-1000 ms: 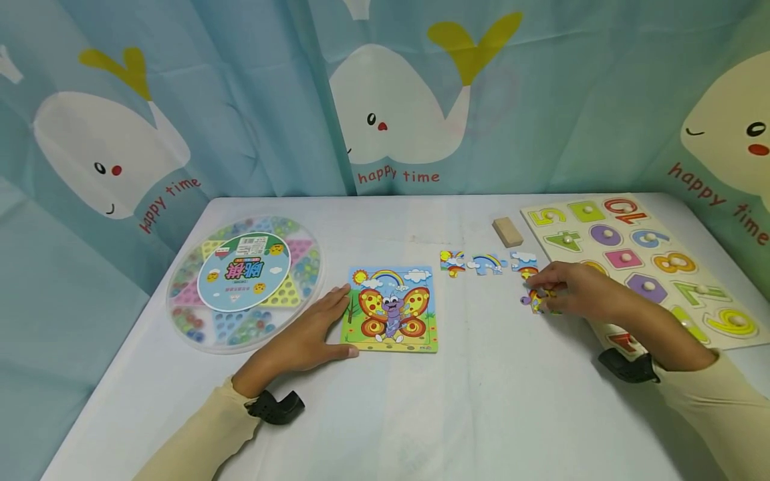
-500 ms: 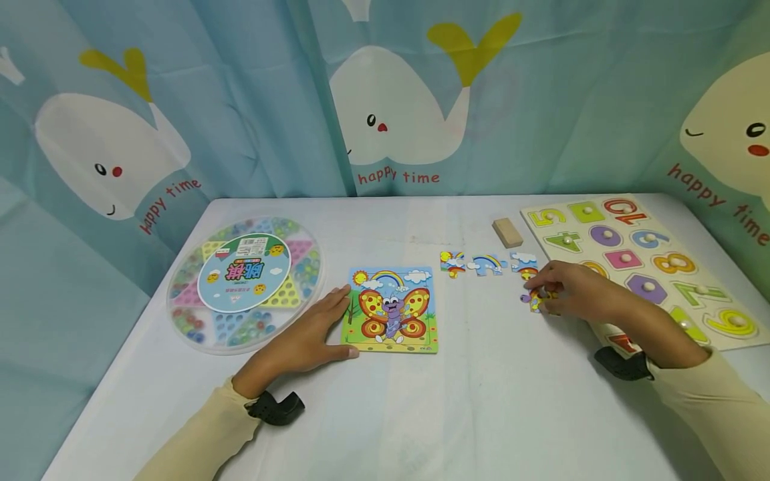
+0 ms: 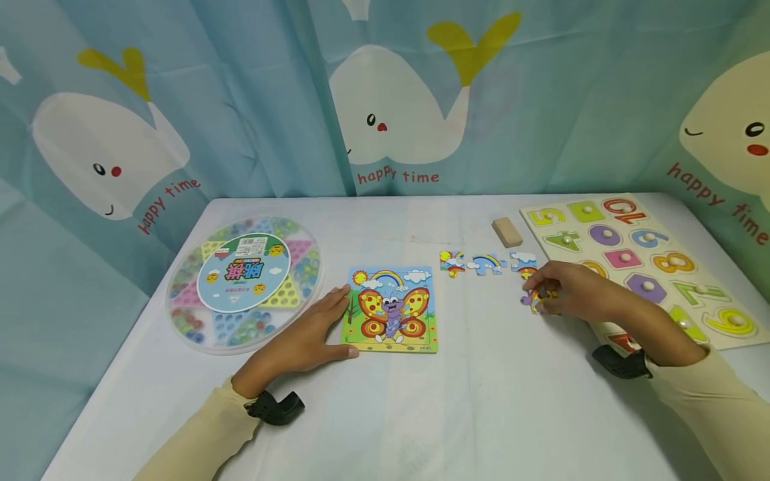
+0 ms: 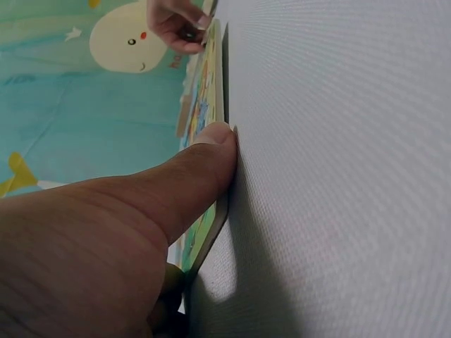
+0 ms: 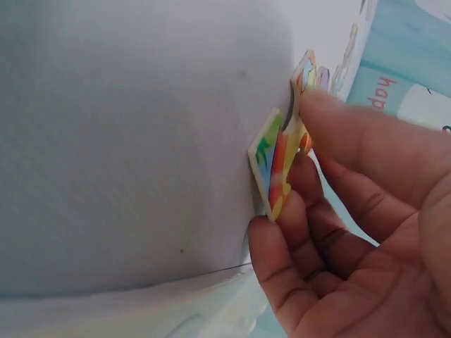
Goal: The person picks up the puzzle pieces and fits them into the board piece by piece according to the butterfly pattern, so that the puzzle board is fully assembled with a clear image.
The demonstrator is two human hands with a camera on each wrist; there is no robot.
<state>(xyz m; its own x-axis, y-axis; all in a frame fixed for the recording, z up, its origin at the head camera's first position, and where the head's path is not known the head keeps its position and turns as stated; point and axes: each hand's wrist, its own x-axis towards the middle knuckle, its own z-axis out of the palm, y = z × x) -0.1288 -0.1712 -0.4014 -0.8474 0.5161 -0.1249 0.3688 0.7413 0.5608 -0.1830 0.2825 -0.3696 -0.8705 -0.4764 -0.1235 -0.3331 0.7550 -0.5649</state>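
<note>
A square butterfly picture puzzle lies flat on the table in the head view. My left hand rests at its lower left corner, fingers along the left edge and thumb against the lower edge. In the left wrist view the thumb touches the puzzle's side. Farther right, my right hand pinches a small jigsaw piece between thumb and fingers. That piece is tilted, green, blue, red and yellow. Another piece with a purple knob shows beside the fingertips, partly hidden by the hand.
Loose jigsaw pieces form a row behind my right hand. A wooden block lies behind them. A number-and-shape peg board lies under and beyond my right forearm. To the left sits a round Chinese checkers set with marbles.
My right hand and wrist have shifted very slightly left, and the fingers have drawn closer together on the piece. The left hand and the butterfly puzzle have stayed put.
</note>
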